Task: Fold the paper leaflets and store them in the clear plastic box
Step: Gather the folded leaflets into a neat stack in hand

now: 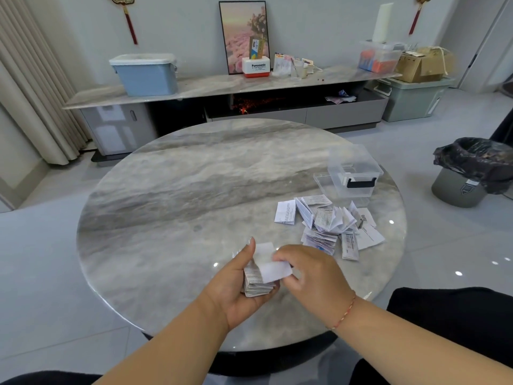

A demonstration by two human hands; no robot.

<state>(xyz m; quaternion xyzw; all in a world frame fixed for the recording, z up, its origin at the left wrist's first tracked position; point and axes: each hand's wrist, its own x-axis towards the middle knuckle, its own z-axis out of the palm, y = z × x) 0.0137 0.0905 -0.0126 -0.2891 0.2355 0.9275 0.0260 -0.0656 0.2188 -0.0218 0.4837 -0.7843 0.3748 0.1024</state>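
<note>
Glossy marble-look table (172, 190), matt printed paper leaflets (324, 226), clear smooth plastic box (352, 173), perhaps lidless

A home living room, it seems: a round grey marble-topped table (194, 190), a long low marble-topped media cabinet (222, 87), beige pleated curtains (36, 93), and a black-framed pink floral picture (244, 34).

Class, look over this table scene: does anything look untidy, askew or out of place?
Yes. The loose leaflets lie in a jumbled heap, overlapping at odd angles, beside the clear plastic box on the round table. Nothing looks spilled or damaged.
</note>
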